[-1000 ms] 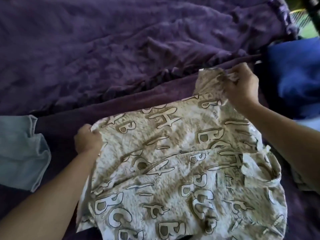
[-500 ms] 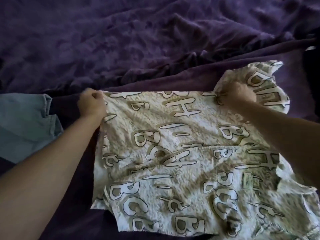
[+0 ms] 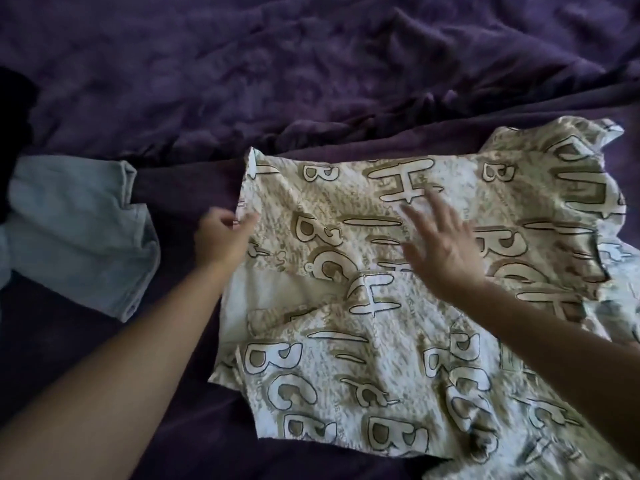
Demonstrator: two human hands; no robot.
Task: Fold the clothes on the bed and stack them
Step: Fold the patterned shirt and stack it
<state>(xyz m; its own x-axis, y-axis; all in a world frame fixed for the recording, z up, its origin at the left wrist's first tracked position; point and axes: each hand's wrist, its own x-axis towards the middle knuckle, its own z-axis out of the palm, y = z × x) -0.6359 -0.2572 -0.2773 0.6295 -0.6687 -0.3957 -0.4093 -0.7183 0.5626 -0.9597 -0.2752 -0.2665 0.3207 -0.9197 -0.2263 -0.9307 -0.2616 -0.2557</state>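
A cream garment with tan letter prints (image 3: 391, 344) lies spread on the purple bed, its far part folded over toward me. My left hand (image 3: 223, 237) pinches the garment's left edge between thumb and fingers. With fingers straight and spread, my right hand (image 3: 441, 245) lies flat on the middle of the cloth. A light blue garment (image 3: 79, 237) lies crumpled to the left, apart from both hands.
A rumpled purple blanket (image 3: 277, 64) covers the far half of the bed. A smoother dark purple sheet (image 3: 114, 393) shows under and around the clothes. Something dark (image 3: 14, 140) sits at the far left edge.
My right hand let go of the garment's far right corner, opened, and moved to the cloth's middle. My left hand slid down the left edge, still pinching it.
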